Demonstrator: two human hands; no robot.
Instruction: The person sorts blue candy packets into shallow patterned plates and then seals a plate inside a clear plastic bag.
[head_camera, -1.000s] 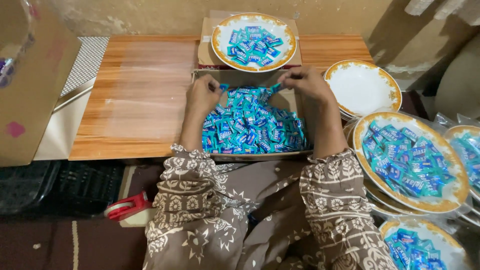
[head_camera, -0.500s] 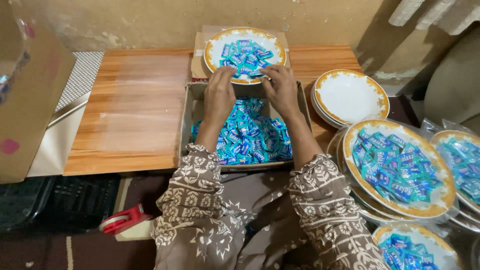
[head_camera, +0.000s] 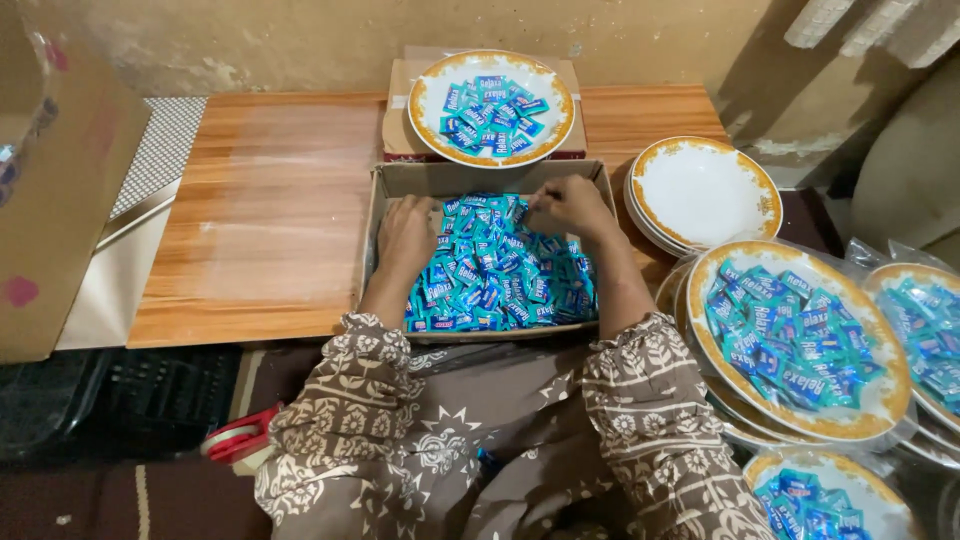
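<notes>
Both hands have drawn back from the far plate into the box since half a second ago; the view has also shifted slightly.

Item 1: left hand. Lies palm down at the left inner side of the cardboard box, fingers spread flat on the sweets; grip released, holding nothing that shows.

Item 2: right hand. Sits at the upper right of the box, fingertips pinched together on one or a few blue wrapped sweets; grip clenched on them, count cannot be told.

Item 3: blue wrapped sweets. Loose heap filling the box floor between and under both hands.

Item 4: cardboard box. Open, shallow, resting on the wooden counter at its near edge, just in front of the person.

Item 5: filled plate. White, gold-rimmed, holding blue sweets, set on a flat carton just behind the box.

Item 6: stack of empty plates. Same pattern, right of the box.

Item 7: wrapped plates of sweets. Several, covered in clear film, stacked at the right, near the right forearm.

Item 8: patterned brown sleeves. Cover both forearms to the wrist.

Item 9: red tape dispenser. On the floor, lower left.
</notes>
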